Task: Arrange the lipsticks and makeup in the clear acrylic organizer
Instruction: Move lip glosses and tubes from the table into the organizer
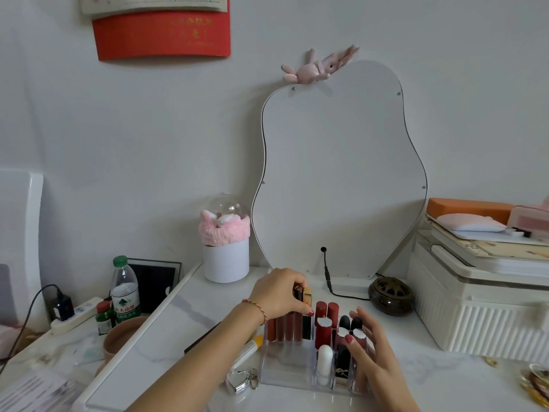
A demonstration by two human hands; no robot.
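A clear acrylic organizer [285, 373] stands on the white marbled table [166, 337], in front of a wavy-edged mirror [338, 173]. Its left back compartment holds a row of upright lip glosses [283, 330] in brown-red shades beside a gold-and-black lipstick [307, 310]. The large front-left compartment appears bare. To the right, narrow slots hold red tubes [326, 319], two black-capped lipsticks [350, 322], a white stick [324, 362] and a black lipstick [343, 364] with a gold monogram that looks like YSL. Some caps carry round white stickers; no writing on them can be read.

The left hand [280, 292] pinches the top of a dark tube [298, 295] standing at the back of the gloss row, thumb and fingers curled round it. The right hand [375, 349] lies against the organizer's right side, fingers straight and slightly spread, the thumb touching a cap.

Just left of the organizer lie a yellow-capped tube [248, 350] and a silver heart keyring [239, 380].

A white pot [226, 264] carries a pink fluffy band and a clear dome. A water bottle [125, 292] with a green cap bears a green mountain logo and Chinese characters, too small to read surely. A red wall hanging [162, 35] shows gold Chinese writing, blurred. A dark openwork burner [390, 295] sits near a ribbed white box [481, 307] stacked with papers.
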